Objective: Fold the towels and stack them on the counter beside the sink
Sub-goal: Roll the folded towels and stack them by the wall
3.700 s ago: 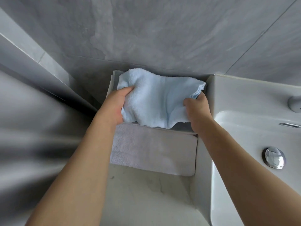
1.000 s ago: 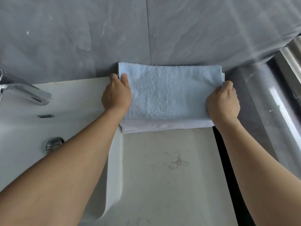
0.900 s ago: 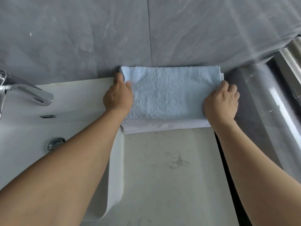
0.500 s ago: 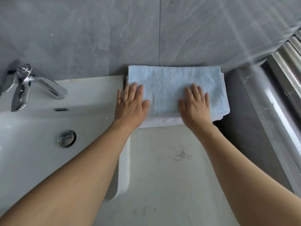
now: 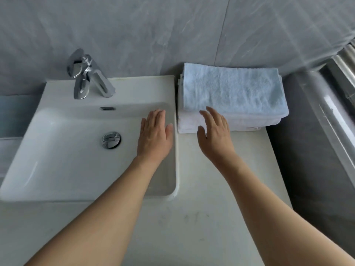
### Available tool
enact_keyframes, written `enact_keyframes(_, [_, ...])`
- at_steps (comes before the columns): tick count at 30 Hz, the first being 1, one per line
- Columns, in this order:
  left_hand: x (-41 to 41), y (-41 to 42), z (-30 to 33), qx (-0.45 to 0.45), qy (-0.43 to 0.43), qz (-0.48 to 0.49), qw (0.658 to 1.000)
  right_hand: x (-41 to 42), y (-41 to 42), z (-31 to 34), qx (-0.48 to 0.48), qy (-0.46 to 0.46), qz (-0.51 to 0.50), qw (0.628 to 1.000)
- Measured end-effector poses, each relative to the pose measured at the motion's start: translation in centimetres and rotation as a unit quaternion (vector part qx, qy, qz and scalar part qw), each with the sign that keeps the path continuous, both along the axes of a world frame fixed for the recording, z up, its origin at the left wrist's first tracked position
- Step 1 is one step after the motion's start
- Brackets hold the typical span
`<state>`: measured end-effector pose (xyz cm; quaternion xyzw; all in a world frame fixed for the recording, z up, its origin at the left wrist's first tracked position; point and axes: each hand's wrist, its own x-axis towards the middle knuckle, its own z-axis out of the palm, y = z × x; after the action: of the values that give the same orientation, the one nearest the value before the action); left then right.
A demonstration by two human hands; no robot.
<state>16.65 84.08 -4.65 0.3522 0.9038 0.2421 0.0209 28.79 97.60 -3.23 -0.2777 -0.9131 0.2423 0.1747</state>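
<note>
Both hands (image 5: 153,135) lifted off folded towels (image 5: 232,89) — pale counter (image 5: 201,217), grey wall (image 5: 153,31)

sink (image 5: 57,160): left half of view, set on tabletop (image 5: 211,208), back edge vs wall (image 5: 153,31)
faucet (image 5: 90,77): on sink's back ledge, left of centre
drain (image 5: 111,140): in basin, in front of faucet
towel stack (image 5: 230,96): on tabletop just right of sink, back vs wall
top towel (image 5: 232,89): on stack, lower layers stick out in front
left hand (image 5: 154,135): over basin's right part, beside sink rim
right hand (image 5: 215,135): over tabletop at stack's front-left, fingertips over stack
ledge (image 5: 336,96): right of tabletop
</note>
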Motion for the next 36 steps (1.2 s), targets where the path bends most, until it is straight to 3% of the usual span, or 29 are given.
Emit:
enact_keyframes(11, [-7.9,-16.2,0.2,0.044,-0.021,-0.030,0.998,-8.0,-16.6,0.5,-0.022,0.013,-0.025,0.999])
enact_keyframes(16, [-11.7,-23.2,0.7,0.078,0.011,-0.023,0.997,-11.6,-23.9,0.6,-0.024,0.039,-0.023,0.999])
enact_keyframes(27, [-20.8,-39.2,0.6,0.135,0.035,0.177,0.974,-23.4,-38.7,0.8,-0.087,0.060,0.122,0.987])
enact_keyframes(30, [-25.2,-42.9,-0.2,0.141,-0.054,0.246,0.957,-27.8,-42.7,0.8,-0.148,0.064,0.131,0.978])
enact_keyframes(33, [-29.6,-45.7,-0.7,0.143,-0.161,0.297,0.930,-32.7,-46.3,0.8,-0.352,0.035,0.034,0.935])
enact_keyframes(36, [-34.0,-48.1,-1.9,0.132,-0.266,0.344,0.891,-38.0,-48.1,0.3,-0.593,0.016,-0.127,0.795])
